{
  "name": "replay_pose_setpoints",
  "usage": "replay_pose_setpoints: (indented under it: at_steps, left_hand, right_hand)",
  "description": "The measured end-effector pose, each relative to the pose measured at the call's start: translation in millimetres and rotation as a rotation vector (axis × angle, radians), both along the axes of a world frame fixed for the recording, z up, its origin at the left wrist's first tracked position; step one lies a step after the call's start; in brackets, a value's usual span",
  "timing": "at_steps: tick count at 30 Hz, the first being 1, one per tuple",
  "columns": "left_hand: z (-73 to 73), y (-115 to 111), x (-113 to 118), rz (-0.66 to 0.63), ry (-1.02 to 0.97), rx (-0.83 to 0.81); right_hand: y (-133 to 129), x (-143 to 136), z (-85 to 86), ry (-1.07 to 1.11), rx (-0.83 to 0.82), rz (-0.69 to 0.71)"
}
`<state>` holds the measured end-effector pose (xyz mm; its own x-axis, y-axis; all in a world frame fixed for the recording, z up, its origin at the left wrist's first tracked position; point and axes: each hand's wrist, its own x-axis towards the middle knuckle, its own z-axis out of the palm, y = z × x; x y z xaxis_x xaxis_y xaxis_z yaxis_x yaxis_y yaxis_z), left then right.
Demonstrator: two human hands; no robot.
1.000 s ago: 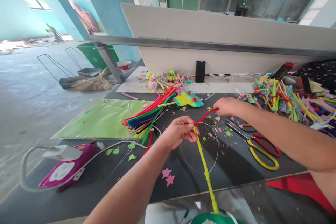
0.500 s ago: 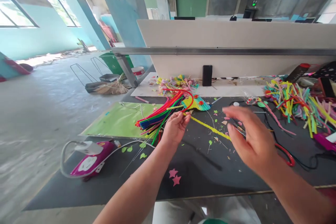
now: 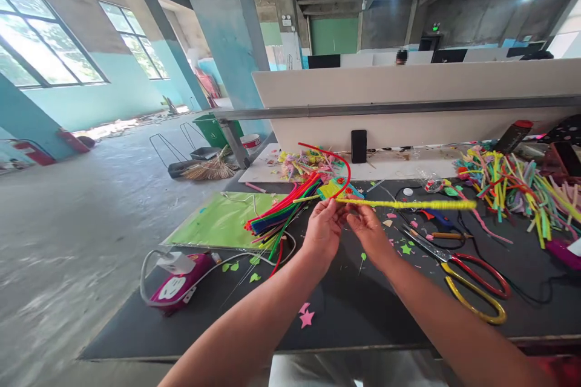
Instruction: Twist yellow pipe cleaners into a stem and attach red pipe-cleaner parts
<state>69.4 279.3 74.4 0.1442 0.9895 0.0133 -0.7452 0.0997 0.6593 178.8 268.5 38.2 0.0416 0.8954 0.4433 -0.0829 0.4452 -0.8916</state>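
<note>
In the middle of the head view my left hand (image 3: 324, 228) is closed in a pinch at the joined ends of two pipe cleaners. A red pipe cleaner (image 3: 348, 164) curves up and back to the left from its fingertips. The yellow pipe cleaner (image 3: 408, 205) stretches far to the right, its far end blurred. Close beside, my right hand (image 3: 368, 231) pinches the yellow one near the left fingers. Just behind both hands lies a yellow and teal fuzzy piece (image 3: 327, 191) with red spots, partly covered. A bundle of coloured pipe cleaners (image 3: 285, 208) rests left of my hands.
Open scissors (image 3: 474, 281) lie at the right. Cut pipe-cleaner pieces are heaped at the right (image 3: 503, 184) and back (image 3: 308, 164). A phone (image 3: 358, 146) leans upright on the back panel. A purple power strip (image 3: 181, 284), green sheet (image 3: 209, 224) and pink star (image 3: 307, 318) are on the table.
My right hand has moved left, from apart and open to pinching beside my left hand. The yellow pipe cleaner has swung up to nearly level. The scissors now show more fully.
</note>
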Motion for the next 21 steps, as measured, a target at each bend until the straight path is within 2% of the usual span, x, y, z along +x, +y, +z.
replay_pose_setpoints:
  at_steps: [2, 4, 6, 11, 15, 21]
  left_hand:
    - [-1.9, -4, 8, -0.014, 0.032, -0.038]
    - [-4.7, -9, 14, -0.043, 0.077, -0.059]
    - [-6.5, -14, 16, -0.098, 0.123, -0.022]
    - [-10.3, -16, 9, -0.331, 0.159, 0.094]
    - [-19.0, -9, 6, -0.349, 0.156, 0.099]
    - [-30.1, -11, 7, -0.306, 0.193, 0.051]
  right_hand:
    - [6, 7, 13.0, 0.112, 0.003, -0.059]
    - [14, 15, 18.5, 0.201, -0.025, -0.097]
    - [22, 26, 17.2, 0.280, -0.046, -0.090]
    - [30, 51, 6.1, 0.439, -0.085, 0.031]
    - [27, 58, 4.6, 0.394, -0.096, 0.077]
    - [21, 52, 3.7, 0.176, -0.093, 0.020]
